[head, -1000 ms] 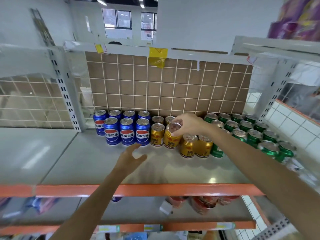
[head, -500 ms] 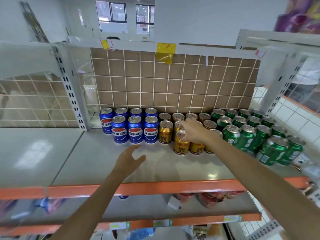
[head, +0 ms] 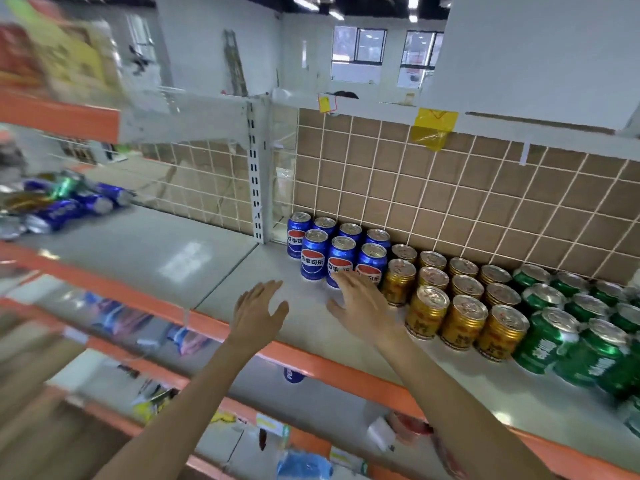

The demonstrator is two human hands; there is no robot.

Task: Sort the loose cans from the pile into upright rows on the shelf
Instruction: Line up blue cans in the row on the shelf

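Upright rows stand on the grey shelf [head: 221, 271] against the tiled back: blue cans [head: 313, 254] on the left, gold cans [head: 460, 306] in the middle, green cans [head: 568, 330] on the right. A blurred pile of loose cans [head: 59, 209] lies on its side at the far left of the shelf. My left hand [head: 258, 310] hovers open and empty over the shelf's front. My right hand [head: 363, 303] is open too, fingers spread in front of the blue cans, holding nothing.
An orange shelf lip [head: 304, 355] runs along the front edge. A white perforated upright [head: 256, 174] divides the shelf bays. Lower shelves hold packets and a red item [head: 412, 427]. An upper shelf with boxes [head: 59, 64] hangs at the top left.
My right hand has let go of the gold can and drawn back left in front of the blue cans. The view has swung left, bringing the loose pile into sight.
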